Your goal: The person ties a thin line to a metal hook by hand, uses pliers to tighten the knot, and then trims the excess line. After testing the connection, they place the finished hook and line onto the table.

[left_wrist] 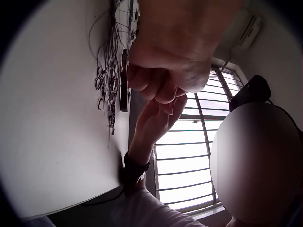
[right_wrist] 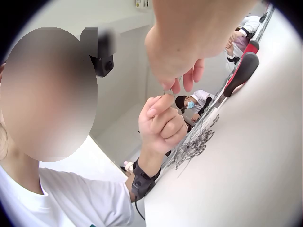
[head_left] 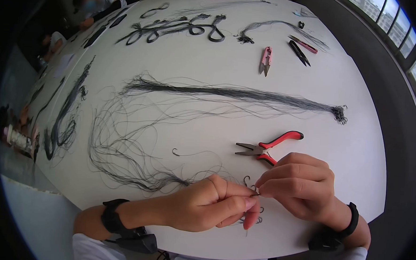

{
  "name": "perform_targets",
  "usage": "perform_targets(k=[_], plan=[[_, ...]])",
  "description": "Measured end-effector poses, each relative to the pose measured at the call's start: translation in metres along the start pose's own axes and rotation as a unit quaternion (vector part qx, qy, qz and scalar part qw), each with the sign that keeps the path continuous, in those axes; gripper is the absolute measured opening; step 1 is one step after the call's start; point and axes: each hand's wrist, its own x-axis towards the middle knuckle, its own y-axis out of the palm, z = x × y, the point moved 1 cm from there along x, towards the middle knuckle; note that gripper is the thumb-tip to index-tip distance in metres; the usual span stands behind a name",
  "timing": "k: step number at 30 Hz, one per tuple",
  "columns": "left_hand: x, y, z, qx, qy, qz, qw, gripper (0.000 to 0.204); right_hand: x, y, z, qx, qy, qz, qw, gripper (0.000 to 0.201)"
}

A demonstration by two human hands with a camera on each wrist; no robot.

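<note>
In the head view my left hand (head_left: 208, 205) pinches a small fish hook (head_left: 256, 194) between thumb and forefinger, its other fingers curled. Thumb and fingertips of my right hand (head_left: 301, 184) meet there and pinch the same hook; most of it is hidden by the fingers. The right wrist view shows the left hand (right_wrist: 163, 125) curled just under the right hand's fingertips. Around and beneath the hands lie several loose fish hooks (head_left: 261, 210), tied to a bundle of dark fishing line (head_left: 163, 182). A single hook (head_left: 175, 152) with a thin line lies beyond the left hand.
Red-handled pliers (head_left: 256, 150) lie just beyond the right hand. A long bundle of hooked lines (head_left: 229, 91) stretches across the white table (head_left: 211, 64). Farther off are pink thread snips (head_left: 266, 60), black snips (head_left: 298, 53) and coiled line bundles (head_left: 194, 28). Another person (head_left: 99, 4) sits at far left.
</note>
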Motion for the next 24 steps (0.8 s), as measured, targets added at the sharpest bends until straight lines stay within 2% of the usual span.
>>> perform_targets(k=[5, 8, 14, 16, 19, 24], plan=[[0.0004, -0.0006, 0.0012, 0.007, 0.007, -0.007, 1.000, 0.034, 0.0014, -0.0034, 0.0020, -0.002, 0.000, 0.009, 1.000, 0.022], [-0.0006, -0.0044, 0.0028, 0.021, -0.021, -0.016, 0.999, 0.033, 0.0031, -0.0032, 0.0015, 0.006, 0.032, 0.008, 0.999, 0.015], [0.0001, -0.0034, 0.0070, -0.003, 0.010, -0.068, 0.998, 0.026, 0.0031, -0.0049, 0.0002, 0.036, 0.044, 0.017, 0.998, 0.020], [-0.0002, -0.0051, 0.0053, 0.033, 0.028, -0.090, 0.995, 0.024, 0.0032, -0.0050, -0.0006, 0.023, 0.040, 0.021, 0.999, 0.019], [-0.0002, -0.0054, 0.0036, 0.055, 0.052, -0.077, 0.994, 0.024, 0.0037, -0.0060, 0.0007, 0.032, 0.057, 0.032, 0.997, 0.018], [-0.0010, -0.0041, 0.0044, 0.082, 0.047, -0.069, 0.993, 0.025, 0.0028, -0.0030, -0.0012, 0.047, 0.065, 0.036, 0.996, 0.017]])
